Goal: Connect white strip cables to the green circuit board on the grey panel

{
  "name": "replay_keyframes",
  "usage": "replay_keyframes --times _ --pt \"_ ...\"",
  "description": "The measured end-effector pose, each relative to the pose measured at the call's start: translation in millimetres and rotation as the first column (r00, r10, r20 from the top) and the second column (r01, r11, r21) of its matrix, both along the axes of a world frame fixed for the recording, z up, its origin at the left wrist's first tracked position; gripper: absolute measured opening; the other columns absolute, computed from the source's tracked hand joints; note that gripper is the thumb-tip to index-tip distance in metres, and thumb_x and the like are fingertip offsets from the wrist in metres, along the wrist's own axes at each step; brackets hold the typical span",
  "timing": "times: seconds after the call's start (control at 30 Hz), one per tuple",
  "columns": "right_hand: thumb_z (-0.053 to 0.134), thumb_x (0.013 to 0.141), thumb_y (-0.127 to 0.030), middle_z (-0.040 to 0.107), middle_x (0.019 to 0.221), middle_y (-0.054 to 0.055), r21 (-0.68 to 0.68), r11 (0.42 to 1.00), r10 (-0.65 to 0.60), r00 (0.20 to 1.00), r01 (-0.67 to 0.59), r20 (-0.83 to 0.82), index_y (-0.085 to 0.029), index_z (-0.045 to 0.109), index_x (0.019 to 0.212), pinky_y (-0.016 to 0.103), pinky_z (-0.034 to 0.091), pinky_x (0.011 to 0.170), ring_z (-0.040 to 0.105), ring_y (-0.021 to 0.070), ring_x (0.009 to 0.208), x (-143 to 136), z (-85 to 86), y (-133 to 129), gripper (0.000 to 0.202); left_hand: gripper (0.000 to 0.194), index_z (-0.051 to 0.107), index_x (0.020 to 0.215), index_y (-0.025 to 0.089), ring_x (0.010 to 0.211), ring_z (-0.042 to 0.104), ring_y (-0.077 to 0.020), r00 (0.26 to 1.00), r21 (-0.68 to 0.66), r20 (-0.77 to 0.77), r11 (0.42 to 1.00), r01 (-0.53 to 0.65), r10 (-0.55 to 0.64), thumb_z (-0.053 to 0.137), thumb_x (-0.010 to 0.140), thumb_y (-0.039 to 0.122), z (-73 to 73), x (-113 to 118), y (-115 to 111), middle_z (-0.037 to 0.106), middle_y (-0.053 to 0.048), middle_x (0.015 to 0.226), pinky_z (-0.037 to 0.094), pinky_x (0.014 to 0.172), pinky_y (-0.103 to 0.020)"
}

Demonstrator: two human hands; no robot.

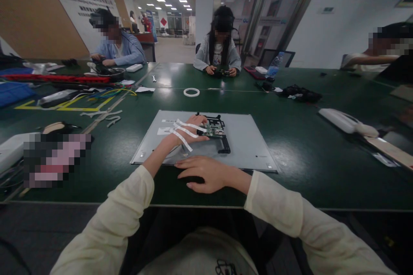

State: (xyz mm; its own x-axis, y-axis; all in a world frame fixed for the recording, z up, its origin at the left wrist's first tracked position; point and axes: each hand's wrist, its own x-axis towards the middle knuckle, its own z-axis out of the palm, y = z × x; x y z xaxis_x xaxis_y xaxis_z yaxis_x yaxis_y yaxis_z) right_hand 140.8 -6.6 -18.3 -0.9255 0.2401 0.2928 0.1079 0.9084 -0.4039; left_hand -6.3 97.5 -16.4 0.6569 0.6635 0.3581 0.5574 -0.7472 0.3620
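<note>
The left hand (193,120) lies palm down over a green circuit board (214,129), its thumb along the board's near side and its fingers towards the far side. Whether it grips or only rests there I cannot tell, since the hand hides the contact. Loose white tape strips (184,141) cross the back of that hand, one trailing towards the wrist side.

The board sits near the middle of a grey panel (251,142), well in from all four of its edges, with black frame pieces (224,145) beside it. The panel lies flat on the green bench (300,124), its near edge set back from the bench's near edge. The right hand (208,175) is spread, thumb apart from the fingers, with nothing visible in it; its fingertips reach the panel's near edge (touching or just above, I cannot say). A tape roll (191,95) lies beyond the panel's far edge.

The board should be light and stiff but fragile, best held by its edges, clear of the components. The panel looks thin, broad and smooth, so likely slippery and prone to flex; two opposite edges would be the safer hold.
</note>
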Motion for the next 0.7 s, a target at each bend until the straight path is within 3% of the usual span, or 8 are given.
replay_keyframes --times 0.2,0.3,0.5,0.6,0.7 --pt "0.046 0.085 -0.028 0.049 0.131 0.011 -0.004 1.0 -0.008 1.0 0.008 0.006 -0.01 0.061 0.113 0.031 0.031 0.105 0.042 0.0165 0.124 0.0 0.2 -0.7 0.036 0.045 0.047 0.109 0.018 0.101 0.05 -0.0251 0.997 -0.009 -0.083 1.0 0.01 -0.011 0.063 0.073 0.04 -15.4 -3.5 2.0 0.053 -0.009 0.107 0.041 0.088 -0.041" --pt "0.047 0.085 -0.028 0.049 0.13 0.013 -0.008 1.0 -0.011 1.0 0.011 0.003 -0.009 0.061 0.112 0.03 0.031 0.105 0.042 0.0167 0.123 0.3 1.1 -0.9 0.036 0.051 0.044 0.116 0.017 0.108 0.047 -0.0262 0.993 0.004 -0.119 1.0 0.023 -0.022 0.062 0.074 0.04 -16.6 -3.0 0.8 0.052 -0.011 0.114 0.037 0.094 -0.042" --pt "0.046 0.085 -0.027 0.049 0.131 0.012 -0.02 1.0 -0.013 1.0 0.013 0.005 -0.01 0.06 0.113 0.03 0.031 0.106 0.041 0.0157 0.124 0.0 1.7 -1.5 0.036 0.068 0.033 0.131 0.018 0.123 0.038 -0.0277 0.986 -0.041 -0.158 0.998 -0.057 0.049 0.06 0.074 0.045 5.9 -18.7 -8.1 0.042 -0.014 0.132 0.033 0.1 -0.043" --pt "0.046 0.086 -0.027 0.049 0.131 0.011 -0.024 1.0 -0.012 1.0 0.012 0.005 -0.011 0.061 0.113 0.03 0.031 0.106 0.041 0.0153 0.125 0.5 1.4 -1.5 0.035 0.06 0.039 0.127 0.021 0.121 0.042 -0.0272 0.969 -0.088 -0.205 0.983 -0.162 0.141 0.059 0.075 0.043 16.7 -43.4 -22.6 0.046 -0.011 0.129 0.035 0.098 -0.042" --pt "0.047 0.086 -0.027 0.049 0.132 0.01 -0.031 0.999 -0.022 1.0 0.022 -0.004 -0.013 0.061 0.113 0.032 0.033 0.104 0.042 0.0159 0.124 0.6 0.6 -2.0 0.034 0.049 0.048 0.119 0.024 0.117 0.044 -0.0262 0.956 -0.104 -0.224 0.97 -0.218 0.191 0.058 0.075 0.043 17.4 -73.0 -44.7 0.051 -0.007 0.123 0.036 0.098 -0.04"
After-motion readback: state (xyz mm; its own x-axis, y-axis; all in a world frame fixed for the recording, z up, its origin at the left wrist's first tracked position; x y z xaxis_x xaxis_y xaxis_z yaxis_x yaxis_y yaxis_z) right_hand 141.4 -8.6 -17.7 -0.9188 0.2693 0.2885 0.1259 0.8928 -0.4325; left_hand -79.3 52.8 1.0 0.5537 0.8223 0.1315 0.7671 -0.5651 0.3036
